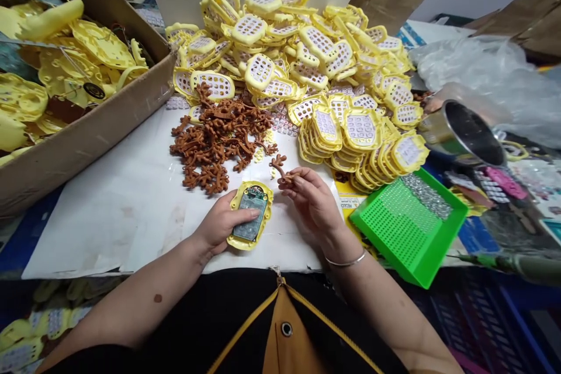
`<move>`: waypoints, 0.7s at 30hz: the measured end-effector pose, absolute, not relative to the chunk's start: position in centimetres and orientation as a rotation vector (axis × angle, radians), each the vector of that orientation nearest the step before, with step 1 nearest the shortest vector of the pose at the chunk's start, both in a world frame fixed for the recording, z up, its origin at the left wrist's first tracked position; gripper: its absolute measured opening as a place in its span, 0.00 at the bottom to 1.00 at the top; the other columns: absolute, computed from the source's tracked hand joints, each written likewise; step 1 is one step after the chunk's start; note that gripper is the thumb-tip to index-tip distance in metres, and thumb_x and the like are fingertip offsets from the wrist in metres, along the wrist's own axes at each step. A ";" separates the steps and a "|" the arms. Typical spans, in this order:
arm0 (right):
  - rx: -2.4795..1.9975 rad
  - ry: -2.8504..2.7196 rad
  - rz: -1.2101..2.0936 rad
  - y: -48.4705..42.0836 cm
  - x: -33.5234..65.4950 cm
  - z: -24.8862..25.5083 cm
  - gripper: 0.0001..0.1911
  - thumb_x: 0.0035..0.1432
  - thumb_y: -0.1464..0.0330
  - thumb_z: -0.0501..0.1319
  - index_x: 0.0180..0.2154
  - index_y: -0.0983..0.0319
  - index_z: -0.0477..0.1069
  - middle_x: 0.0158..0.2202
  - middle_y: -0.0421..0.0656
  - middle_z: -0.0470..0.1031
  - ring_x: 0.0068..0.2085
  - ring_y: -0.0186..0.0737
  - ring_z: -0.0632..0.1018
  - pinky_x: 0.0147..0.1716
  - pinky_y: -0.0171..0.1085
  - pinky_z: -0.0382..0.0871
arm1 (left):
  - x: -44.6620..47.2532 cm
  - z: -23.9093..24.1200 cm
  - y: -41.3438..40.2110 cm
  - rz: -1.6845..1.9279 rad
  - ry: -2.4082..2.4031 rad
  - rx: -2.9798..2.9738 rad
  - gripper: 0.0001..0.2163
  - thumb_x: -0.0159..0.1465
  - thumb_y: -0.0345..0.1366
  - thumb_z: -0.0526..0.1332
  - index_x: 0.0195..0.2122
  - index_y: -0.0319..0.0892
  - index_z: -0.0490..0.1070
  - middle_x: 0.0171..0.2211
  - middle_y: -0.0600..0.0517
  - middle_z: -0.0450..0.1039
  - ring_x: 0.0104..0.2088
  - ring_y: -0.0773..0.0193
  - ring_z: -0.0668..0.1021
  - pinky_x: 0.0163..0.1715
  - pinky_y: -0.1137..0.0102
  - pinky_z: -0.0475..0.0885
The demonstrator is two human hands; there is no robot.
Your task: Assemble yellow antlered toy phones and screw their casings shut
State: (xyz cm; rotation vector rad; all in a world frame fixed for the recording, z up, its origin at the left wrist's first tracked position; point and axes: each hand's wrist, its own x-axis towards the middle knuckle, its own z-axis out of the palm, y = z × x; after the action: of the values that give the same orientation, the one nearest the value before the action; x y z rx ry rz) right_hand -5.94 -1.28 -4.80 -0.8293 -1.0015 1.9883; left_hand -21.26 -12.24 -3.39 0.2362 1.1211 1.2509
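Note:
My left hand (219,222) is closed round a yellow plastic shell (240,242), its thumb lying across the green circuit board (254,201) inside. Just right of it, my right hand (313,198) pinches a brown antler-shaped plastic piece (277,165), whose branched end sticks up past the fingertips. Beyond both hands lies a heap of the same brown antler pieces (214,143). Small yellow bits (259,155) are scattered at the heap's right side. Stacked yellow shells with button sheets (362,127) stand further right.
A large pile of yellow shells (263,70) fills the back of the white table. At left is a cardboard box (109,111) of yellow parts. A green basket (394,239) with small metal screws sits at right, near a metal pot (451,134) and plastic bags (491,82).

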 end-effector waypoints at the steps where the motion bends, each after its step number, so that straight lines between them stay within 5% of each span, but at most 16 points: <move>1: -0.829 -1.010 1.986 -1.4 -5.9 -4.8 0.11 0.46 0.66 0.70 0.33 0.59 0.74 0.32 0.37 0.78 0.34 0.30 0.78 0.33 0.29 0.72 | -21.2 -3.4 -12.2 1.233 1.133 0.254 0.18 0.45 0.30 0.73 0.37 0.37 0.72 0.30 0.48 0.78 0.26 0.63 0.78 0.28 0.70 0.74; 11: -0.731 -1.285 1.953 -2.0 -5.5 -5.8 0.12 0.52 0.64 0.67 0.41 0.53 0.76 0.34 0.37 0.76 0.34 0.31 0.75 0.38 0.34 0.70 | -21.0 -3.4 -11.9 1.207 1.188 0.286 0.21 0.45 0.31 0.73 0.40 0.36 0.71 0.30 0.49 0.77 0.28 0.65 0.78 0.29 0.71 0.74; 21: -0.672 -1.965 1.167 -2.0 -5.2 -6.0 0.11 0.62 0.70 0.57 0.45 0.56 0.71 0.39 0.43 0.77 0.41 0.38 0.77 0.43 0.40 0.72 | -21.2 -4.0 -12.0 1.144 1.240 0.377 0.19 0.48 0.33 0.71 0.40 0.37 0.70 0.31 0.49 0.77 0.29 0.62 0.79 0.31 0.68 0.75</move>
State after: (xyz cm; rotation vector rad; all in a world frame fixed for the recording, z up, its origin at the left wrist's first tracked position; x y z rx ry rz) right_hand -5.23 -1.99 -5.97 -0.6722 -1.9649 1.1670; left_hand -21.16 -12.05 -3.95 0.3771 1.2404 1.1439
